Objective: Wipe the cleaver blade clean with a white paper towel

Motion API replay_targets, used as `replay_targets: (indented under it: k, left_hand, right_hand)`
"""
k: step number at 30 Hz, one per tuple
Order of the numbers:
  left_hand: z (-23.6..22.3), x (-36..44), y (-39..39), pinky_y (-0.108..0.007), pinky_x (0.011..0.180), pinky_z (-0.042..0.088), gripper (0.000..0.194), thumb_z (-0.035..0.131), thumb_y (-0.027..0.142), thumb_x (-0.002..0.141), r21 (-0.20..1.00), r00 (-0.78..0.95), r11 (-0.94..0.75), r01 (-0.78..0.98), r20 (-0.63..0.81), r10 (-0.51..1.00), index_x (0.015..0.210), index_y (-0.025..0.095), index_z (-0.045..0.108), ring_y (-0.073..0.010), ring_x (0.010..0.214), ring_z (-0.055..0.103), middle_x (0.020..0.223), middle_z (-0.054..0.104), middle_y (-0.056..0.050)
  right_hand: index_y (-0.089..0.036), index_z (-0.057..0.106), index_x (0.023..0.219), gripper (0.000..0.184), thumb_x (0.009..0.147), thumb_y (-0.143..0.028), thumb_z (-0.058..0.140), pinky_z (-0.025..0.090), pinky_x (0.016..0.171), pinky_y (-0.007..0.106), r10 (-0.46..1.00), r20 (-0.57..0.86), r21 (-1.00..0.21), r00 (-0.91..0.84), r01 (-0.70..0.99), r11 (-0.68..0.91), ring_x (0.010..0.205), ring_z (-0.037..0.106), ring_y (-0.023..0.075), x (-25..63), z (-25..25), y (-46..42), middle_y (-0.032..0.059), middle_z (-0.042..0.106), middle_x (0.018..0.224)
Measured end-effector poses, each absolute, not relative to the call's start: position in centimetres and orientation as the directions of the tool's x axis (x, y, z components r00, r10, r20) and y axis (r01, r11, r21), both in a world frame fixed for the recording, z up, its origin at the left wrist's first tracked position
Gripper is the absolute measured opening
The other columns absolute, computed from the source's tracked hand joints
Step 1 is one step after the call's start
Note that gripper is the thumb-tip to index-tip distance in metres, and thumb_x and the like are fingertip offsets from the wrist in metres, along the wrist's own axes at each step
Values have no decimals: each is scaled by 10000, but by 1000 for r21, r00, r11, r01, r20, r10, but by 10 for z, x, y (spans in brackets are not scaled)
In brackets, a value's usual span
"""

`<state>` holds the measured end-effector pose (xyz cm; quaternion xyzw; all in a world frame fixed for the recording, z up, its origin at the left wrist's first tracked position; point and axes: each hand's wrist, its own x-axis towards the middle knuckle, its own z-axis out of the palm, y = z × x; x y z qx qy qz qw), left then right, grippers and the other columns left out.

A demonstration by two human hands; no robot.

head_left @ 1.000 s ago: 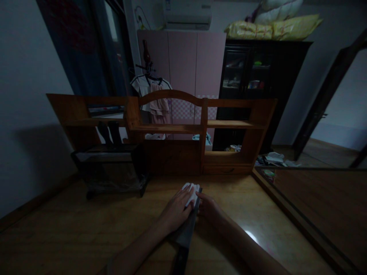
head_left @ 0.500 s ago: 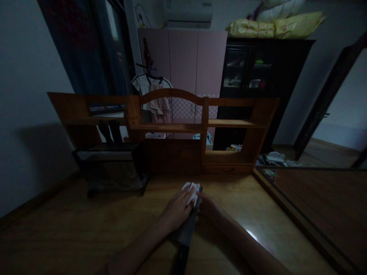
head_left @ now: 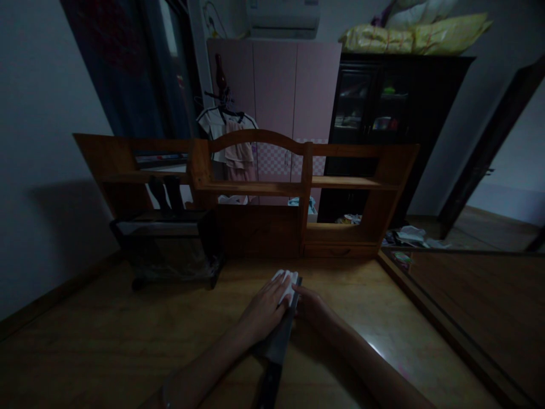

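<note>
A large kitchen knife [head_left: 277,342] with a wide blade lies at the front middle of the wooden tabletop, its black handle pointing toward me and its tip away. My left hand [head_left: 264,309] lies over the blade's far half, fingers together, pressing a folded white cloth [head_left: 291,288] against it; it could also be a tissue. On the other side, my right hand [head_left: 315,308] pinches the blade's right edge near the tip with the thumb on top. Its other fingers are mostly hidden below. No hand is on the handle.
A knife block [head_left: 168,247] with dark-handled tools in it stands at the back left of the tabletop [head_left: 106,341]. A wooden shelf unit [head_left: 255,233] runs along the back. A raised wooden rim [head_left: 426,307] borders the right side.
The view has shifted very slightly. Both hands, the white cloth and the knife keep nearly the same places.
</note>
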<state>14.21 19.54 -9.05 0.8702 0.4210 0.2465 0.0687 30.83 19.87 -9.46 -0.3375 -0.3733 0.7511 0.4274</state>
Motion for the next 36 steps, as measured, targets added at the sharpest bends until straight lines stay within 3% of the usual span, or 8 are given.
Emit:
replay_targets:
  k: [14, 19, 24, 31, 36]
  left_hand:
    - [-92, 141, 197, -390, 1148, 233, 486, 306, 337, 994, 290, 512, -627, 723, 384, 768, 1466, 241, 243, -173, 1393, 198, 1497, 273, -16]
    - [-94, 141, 198, -380, 1137, 257, 468, 315, 328, 988, 278, 450, -583, 764, 418, 789, 1444, 224, 305, -180, 1374, 257, 1470, 335, -32]
    - [-97, 137, 203, -413, 1138, 253, 473, 315, 362, 988, 309, 388, -542, 782, 439, 811, 1435, 208, 320, -198, 1380, 242, 1484, 301, -45]
    - [-72, 148, 185, -398, 1159, 217, 476, 354, 307, 977, 305, 596, -722, 621, 414, 688, 1447, 259, 297, -180, 1392, 204, 1502, 256, 10]
    - [-64, 150, 180, -400, 1159, 221, 507, 363, 314, 977, 336, 631, -738, 586, 382, 675, 1466, 255, 247, -188, 1386, 223, 1506, 241, 8]
  right_hand:
    - [-109, 674, 922, 373, 761, -446, 665, 461, 688, 280, 894, -185, -851, -408, -388, -354, 703, 615, 179, 310, -103, 202, 81, 669, 797]
    - [-94, 670, 915, 391, 748, -448, 674, 455, 672, 280, 890, -175, -844, -420, -401, -355, 698, 616, 183, 309, -101, 201, 99, 670, 820]
    - [-101, 670, 888, 392, 733, -460, 694, 456, 677, 273, 888, -178, -837, -424, -409, -363, 684, 613, 178, 309, -93, 196, 86, 665, 783]
    - [-129, 658, 1005, 426, 745, -465, 679, 469, 678, 262, 904, -151, -815, -400, -467, -343, 772, 629, 188, 306, -87, 193, 82, 679, 897]
    - [-139, 670, 1001, 451, 711, -481, 712, 476, 722, 254, 897, -125, -777, -423, -521, -354, 841, 633, 195, 301, -83, 189, 74, 683, 929]
